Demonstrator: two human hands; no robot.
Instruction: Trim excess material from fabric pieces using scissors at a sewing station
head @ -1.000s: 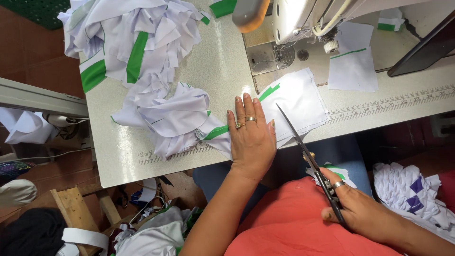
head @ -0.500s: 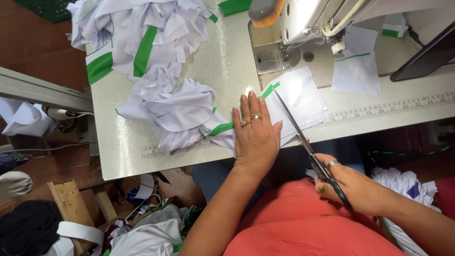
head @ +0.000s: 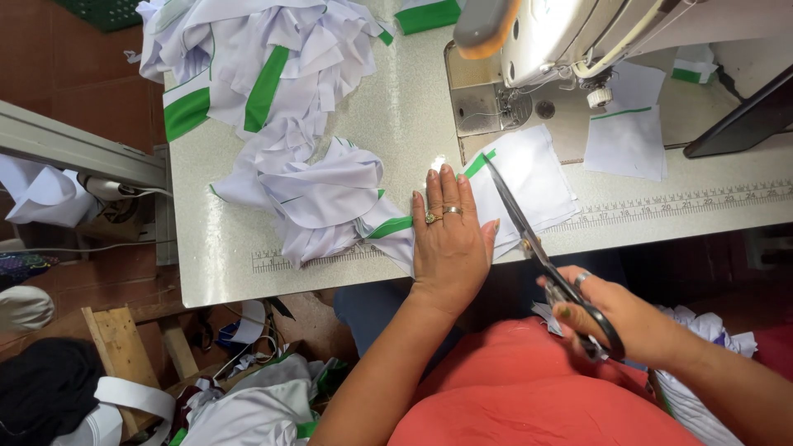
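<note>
One pair of scissors, one sewing machine, two finger rings.

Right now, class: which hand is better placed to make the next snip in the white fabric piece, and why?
Right hand: it grips the scissors, blades over the white fabric piece. The left hand lies flat, pinning the cloth.

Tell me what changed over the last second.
The right hand brought the scissors forward, so the blade tip now reaches the white piece's green edge. The left hand stayed flat on the white piece; the fabric pile stayed put.
</note>
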